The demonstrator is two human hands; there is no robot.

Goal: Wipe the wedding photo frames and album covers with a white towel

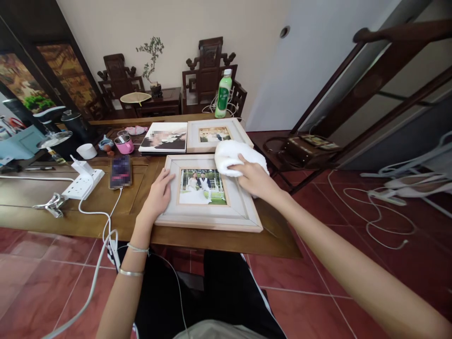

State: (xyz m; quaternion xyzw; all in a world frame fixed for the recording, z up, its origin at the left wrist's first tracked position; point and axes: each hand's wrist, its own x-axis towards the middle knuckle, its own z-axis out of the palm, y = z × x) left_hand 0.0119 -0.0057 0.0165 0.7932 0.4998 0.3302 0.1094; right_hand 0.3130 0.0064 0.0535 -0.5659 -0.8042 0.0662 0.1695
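Note:
A pale picture frame with a wedding photo lies flat near the front edge of the wooden table. Along its left side rests my left hand, fingers stretched out on the border. My right hand grips a folded white cloth and presses it on the frame's upper right corner. The cloth hides that corner and overlaps the near edge of a second picture frame behind. To the left of that one is a photo album or panel, its picture partly blurred out.
A green bottle stands at the table's back edge. On the left are a phone on a cable, a white power strip, a metal figure, a pink cup and a small white cup. Wooden chairs stand behind.

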